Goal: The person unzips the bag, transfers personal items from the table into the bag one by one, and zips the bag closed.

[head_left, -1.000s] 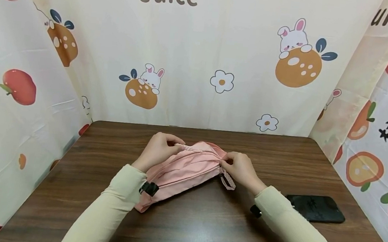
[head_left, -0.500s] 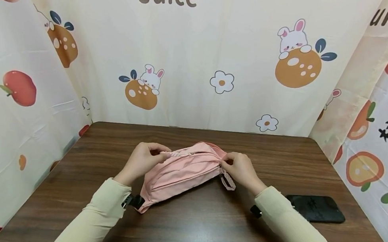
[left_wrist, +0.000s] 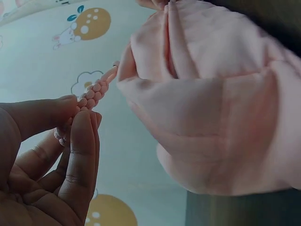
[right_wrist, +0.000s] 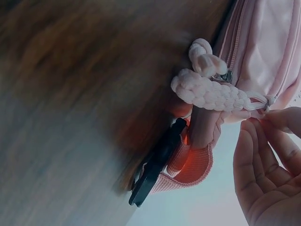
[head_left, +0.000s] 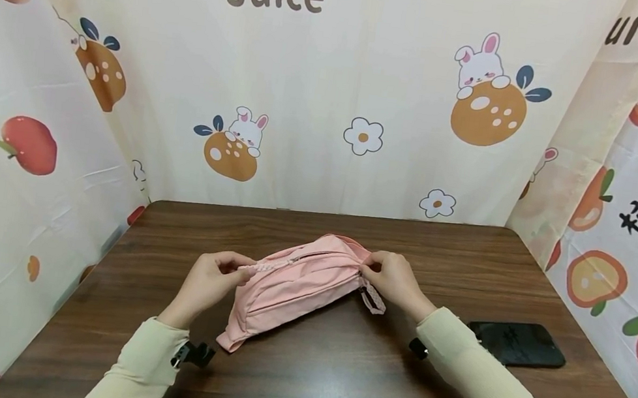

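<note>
A pink waist bag [head_left: 298, 282] lies slantwise on the brown table. My left hand [head_left: 205, 284] pinches a braided zipper pull [left_wrist: 94, 92] between thumb and fingertips, drawn out from the bag's left end. In the head view a dark zipper line [head_left: 312, 255] runs along the bag's top, behind that pull. My right hand [head_left: 395, 278] pinches the bag's right end. Right by its fingertips in the right wrist view hangs another braided pull [right_wrist: 211, 95], pale pink. Below it are a pink webbing strap [right_wrist: 197, 169] and a black buckle [right_wrist: 157, 162].
A black phone [head_left: 517, 344] lies on the table [head_left: 321, 383] to the right, beside the right forearm. Printed curtains [head_left: 309, 80] with fruit and rabbits stand behind the table and along both sides.
My left hand has drawn the braided pull down and left along the bag's top, and more of the zipper line shows behind it. The right hand stays at the bag's right end.
</note>
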{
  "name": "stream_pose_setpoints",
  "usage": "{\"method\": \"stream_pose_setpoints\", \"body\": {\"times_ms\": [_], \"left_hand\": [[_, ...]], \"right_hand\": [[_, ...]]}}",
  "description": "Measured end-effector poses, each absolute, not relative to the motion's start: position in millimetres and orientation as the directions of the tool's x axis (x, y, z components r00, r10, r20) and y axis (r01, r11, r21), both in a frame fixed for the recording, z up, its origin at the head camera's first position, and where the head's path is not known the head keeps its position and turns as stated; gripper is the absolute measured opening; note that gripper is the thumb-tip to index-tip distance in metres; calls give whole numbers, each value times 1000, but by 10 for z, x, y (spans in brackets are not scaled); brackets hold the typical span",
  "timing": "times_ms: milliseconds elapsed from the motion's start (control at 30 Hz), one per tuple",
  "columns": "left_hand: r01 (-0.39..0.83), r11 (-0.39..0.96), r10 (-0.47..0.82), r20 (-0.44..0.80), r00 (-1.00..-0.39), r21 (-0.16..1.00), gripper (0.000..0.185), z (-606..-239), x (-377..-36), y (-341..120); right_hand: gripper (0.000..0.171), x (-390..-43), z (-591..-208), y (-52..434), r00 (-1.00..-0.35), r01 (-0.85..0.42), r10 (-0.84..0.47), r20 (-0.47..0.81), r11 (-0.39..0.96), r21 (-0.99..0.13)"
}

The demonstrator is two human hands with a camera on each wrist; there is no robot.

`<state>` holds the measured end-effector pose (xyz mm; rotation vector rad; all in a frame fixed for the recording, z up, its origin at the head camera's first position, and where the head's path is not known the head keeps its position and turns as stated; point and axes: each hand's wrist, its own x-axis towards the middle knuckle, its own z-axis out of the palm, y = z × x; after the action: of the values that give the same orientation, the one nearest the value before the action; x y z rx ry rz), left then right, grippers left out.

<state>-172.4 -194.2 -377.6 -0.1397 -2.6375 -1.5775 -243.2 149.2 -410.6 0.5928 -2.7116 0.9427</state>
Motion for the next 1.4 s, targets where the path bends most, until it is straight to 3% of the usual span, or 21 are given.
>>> {"method": "stream_pose_setpoints", "body": {"times_ms": [533, 1400], "left_hand": [[-3, 480, 8, -8, -1000, 877, 25, -3865, -1473, -2216], [-21, 671, 18, -45, -999, 741, 12, -4031, -1239, -2594]], "right_hand": [[8, -2439, -4113, 1492, -901, -430, -299, 315, 714, -553], [10, -2435, -4105, 1499, -899, -437, -311, 309, 703, -562]]}}
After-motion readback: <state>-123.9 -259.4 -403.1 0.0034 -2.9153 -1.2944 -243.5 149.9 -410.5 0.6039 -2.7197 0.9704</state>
